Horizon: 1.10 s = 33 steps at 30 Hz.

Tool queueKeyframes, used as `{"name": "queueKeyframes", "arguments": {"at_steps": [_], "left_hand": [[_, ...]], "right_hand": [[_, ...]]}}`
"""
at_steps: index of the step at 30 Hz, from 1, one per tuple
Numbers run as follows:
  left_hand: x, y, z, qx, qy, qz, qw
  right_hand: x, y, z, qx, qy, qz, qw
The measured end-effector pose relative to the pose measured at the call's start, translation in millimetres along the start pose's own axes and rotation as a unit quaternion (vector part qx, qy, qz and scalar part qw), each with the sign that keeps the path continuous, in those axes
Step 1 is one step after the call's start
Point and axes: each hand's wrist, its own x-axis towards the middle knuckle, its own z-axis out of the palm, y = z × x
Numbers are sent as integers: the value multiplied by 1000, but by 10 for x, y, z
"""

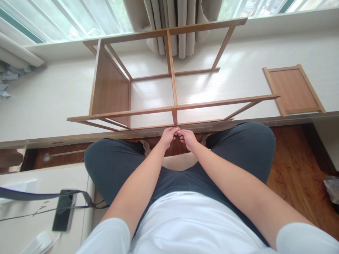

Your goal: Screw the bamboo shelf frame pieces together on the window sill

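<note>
**Hands meet at the shelf frame's near edge**

Seated, the person brings the left hand (168, 136) and right hand (187, 138) together, fingers pinched around a tiny metal piece (178, 132). The wooden shelf frame (172, 88) lies at twelve o'clock; a loose panel (292, 88) at two.

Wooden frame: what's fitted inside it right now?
The wooden frame holds one solid panel at its left end; the other bays are open. A loose panel lies beside it. Both hands hide the front joint.

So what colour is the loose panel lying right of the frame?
Medium brown wood grain with a lighter wooden edge; the loose panel shows in the head view.
</note>
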Motion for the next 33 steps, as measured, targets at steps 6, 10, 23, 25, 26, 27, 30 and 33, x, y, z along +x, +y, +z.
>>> {"name": "queueKeyframes", "arguments": {"at_steps": [6, 10, 23, 25, 26, 27, 30, 33], "left_hand": [[-4, -1, -5, -19, -2, -6, 1000], [-29, 29, 2, -25, 1, -13, 1000], [-21, 33, 15, -49, 20, -28, 998], [-29, 40, 24, -55, 22, -34, 998], [-35, 44, 29, -57, 21, -36, 997], [-42, 48, 33, -59, 19, -39, 997], [-60, 55, 45, -62, 16, -41, 997], [-74, 50, 59, -65, 18, -47, 997]], "right_hand": [[16, 29, 4, 2, 5, -9, 1000], [32, 52, 6, -8, 11, -9, 1000], [20, 52, 7, 6, 12, 3, 1000], [2, 48, 7, 8, 12, 3, 1000], [-9, 47, 7, 10, 11, 3, 1000], [-19, 46, 7, 12, 10, 3, 1000], [-47, 44, 5, 19, 8, 3, 1000], [-64, 47, -2, 23, 15, 5, 1000]]}}
